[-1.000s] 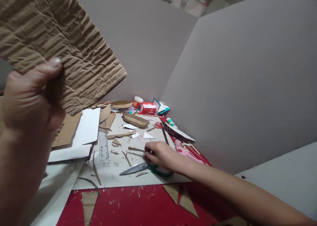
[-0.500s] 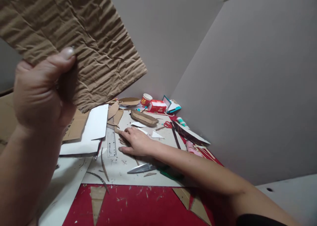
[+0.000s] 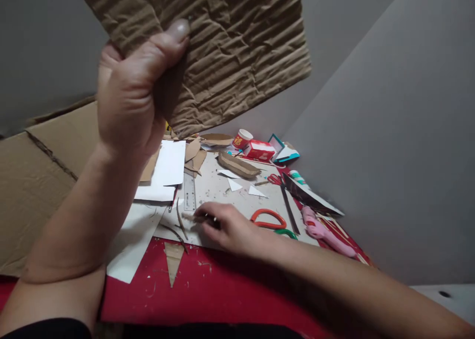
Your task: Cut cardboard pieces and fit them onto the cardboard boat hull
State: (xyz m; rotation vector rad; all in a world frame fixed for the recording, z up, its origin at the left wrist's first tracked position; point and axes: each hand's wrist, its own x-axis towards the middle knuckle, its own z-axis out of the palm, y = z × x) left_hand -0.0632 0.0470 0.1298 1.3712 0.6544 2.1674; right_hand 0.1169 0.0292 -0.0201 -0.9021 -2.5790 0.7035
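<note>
Brown corrugated cardboard is held aloft in a person's left hand, thumb pressed on its rippled side, the other fingers hidden behind it. A one-handed grip on so wide a sheet could let it sag or crease along its wrinkles. Below, on a red tabletop, lies a pointed offcut. Just beyond, the right hand is low over a pale board, fingers narrowed on a thin brown strip. Orange-and-green-handled scissors lie beside that hand, blades out of sight; a blind sweep might meet an edge. Loose slivers near a clear ruler could scatter if brushed. Farther back sit a boat-shaped cardboard piece and a red cup, which might tip if the raised sheet swung low.
</note>
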